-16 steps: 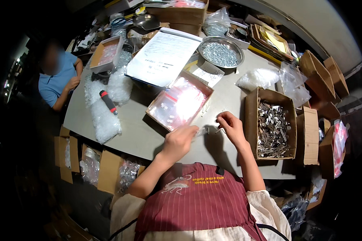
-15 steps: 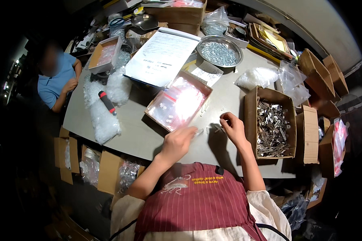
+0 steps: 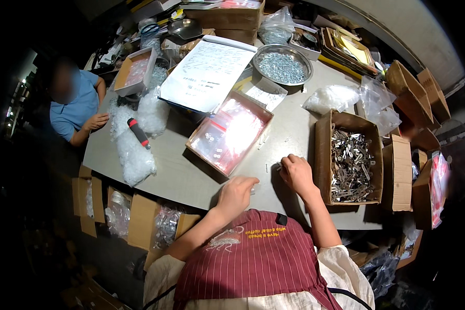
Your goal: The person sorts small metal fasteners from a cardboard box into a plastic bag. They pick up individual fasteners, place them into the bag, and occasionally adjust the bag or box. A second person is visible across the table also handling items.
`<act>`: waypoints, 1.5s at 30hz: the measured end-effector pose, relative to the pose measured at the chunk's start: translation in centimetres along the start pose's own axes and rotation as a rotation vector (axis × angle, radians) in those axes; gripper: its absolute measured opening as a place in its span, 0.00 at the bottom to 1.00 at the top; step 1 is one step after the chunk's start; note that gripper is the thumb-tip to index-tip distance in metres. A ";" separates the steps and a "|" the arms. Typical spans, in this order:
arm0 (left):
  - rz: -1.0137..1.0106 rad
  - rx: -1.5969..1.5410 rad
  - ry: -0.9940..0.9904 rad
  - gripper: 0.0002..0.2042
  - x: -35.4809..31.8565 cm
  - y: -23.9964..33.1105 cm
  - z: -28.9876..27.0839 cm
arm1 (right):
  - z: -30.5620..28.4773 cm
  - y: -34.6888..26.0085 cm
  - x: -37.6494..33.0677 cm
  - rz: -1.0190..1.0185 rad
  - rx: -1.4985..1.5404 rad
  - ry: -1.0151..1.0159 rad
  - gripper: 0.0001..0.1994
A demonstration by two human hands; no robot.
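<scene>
My left hand point(image 3: 236, 197) is closed low over the table near my apron. A small see-through piece, which looks like a plastic bag, shows at its fingertips. To its right, my right hand point(image 3: 296, 174) has its fingers bent in a pinch, with a small pale piece at the thumb side. Its kind is too small to tell. Between the hands lies another small pale strip point(image 3: 267, 168) on the table. Just beyond my left hand stands an open cardboard box point(image 3: 221, 172) with clear, red-edged zip bags point(image 3: 223, 135), some holding small white parts.
At right, a cardboard box point(image 3: 323, 160) holds many metal clips. Farther back are a steel bowl point(image 3: 306, 77) of small metal parts and a written pad point(image 3: 201, 72). A red-and-black tool point(image 3: 138, 133) lies on plastic bags at left. A person point(image 3: 75, 111) sits beyond the table's left edge.
My left hand has drawn back toward my apron with the see-through piece. My right hand has come slightly nearer, its fingers now lower around a small piece. The other person's hand has moved to the table edge.
</scene>
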State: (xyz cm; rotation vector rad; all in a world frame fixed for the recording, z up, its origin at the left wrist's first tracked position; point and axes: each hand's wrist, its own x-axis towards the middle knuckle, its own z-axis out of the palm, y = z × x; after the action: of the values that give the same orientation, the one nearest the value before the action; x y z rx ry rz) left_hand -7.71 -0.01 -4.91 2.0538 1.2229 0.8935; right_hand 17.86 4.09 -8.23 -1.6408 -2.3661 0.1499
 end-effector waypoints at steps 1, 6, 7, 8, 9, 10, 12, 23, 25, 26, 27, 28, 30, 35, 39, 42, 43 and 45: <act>0.034 -0.010 0.013 0.10 0.1 -0.1 0.0 | 0.0 0.0 0.1 -0.092 -0.013 0.025 0.07; 0.063 0.002 -0.015 0.02 0.5 0.3 -0.3 | 0.7 0.3 -0.8 -0.074 -0.026 -0.025 0.05; 0.071 0.003 0.000 0.01 0.6 0.4 -0.2 | 1.0 0.6 -1.1 -0.053 -0.033 -0.030 0.05; 0.080 0.003 0.015 0.02 0.7 0.6 -0.1 | 1.3 0.8 -1.2 -0.031 -0.041 -0.034 0.06; 0.015 0.002 0.003 0.03 0.8 0.8 0.1 | 1.4 0.8 -1.2 -0.016 -0.014 -0.009 0.06; -0.049 0.001 -0.011 0.04 0.8 1.0 0.2 | 1.6 0.9 -1.2 0.000 0.013 0.016 0.08; -0.107 -0.036 0.004 0.07 1.1 1.4 0.4 | 1.5 1.0 -1.3 0.084 0.129 0.055 0.08; -0.013 -0.026 0.034 0.12 1.8 1.4 1.3 | -5.6 -3.2 -1.2 0.355 0.964 0.032 0.08; 0.050 -0.034 0.049 0.13 2.1 1.3 1.5 | -7.4 -4.8 -1.3 0.263 0.911 0.017 0.08; 0.081 -0.037 0.059 0.14 2.3 1.2 1.6 | -7.4 -5.0 -1.4 0.091 0.742 0.127 0.05; 0.112 -0.041 0.062 0.15 2.4 1.4 1.5 | -8.7 -5.7 -1.2 -0.022 0.656 0.163 0.06; 0.142 -0.044 0.065 0.15 2.6 1.7 1.3 | -9.2 -5.9 -1.4 -0.053 0.653 0.135 0.07; 0.170 -0.056 0.058 0.15 2.8 2.0 1.3 | -9.7 -6.2 -1.8 -0.090 0.642 0.087 0.10; 0.196 -0.066 0.062 0.15 2.7 2.4 1.9 | -11.4 -6.2 -1.7 -0.170 0.594 0.157 0.16; 0.173 -0.084 0.034 0.15 2.6 3.0 2.2 | -11.6 -4.9 -3.0 -0.090 0.489 0.025 0.20; 0.233 -0.004 0.027 0.20 2.7 3.3 2.3 | -9.0 -4.1 -4.5 -0.156 0.369 -0.132 0.23; 0.237 0.031 0.053 0.21 2.9 3.9 2.1 | -10.1 -5.0 -4.2 -0.090 0.382 -0.222 0.25; 0.253 0.143 0.079 0.26 3.0 4.4 1.8 | -12.5 -6.3 -3.5 -0.044 0.274 -0.297 0.27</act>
State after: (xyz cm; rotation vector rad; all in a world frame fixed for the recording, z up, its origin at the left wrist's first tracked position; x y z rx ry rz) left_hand -2.94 0.64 -1.91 2.3463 1.1108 1.0369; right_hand 16.62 -2.18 4.73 -1.5216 -2.4504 0.7204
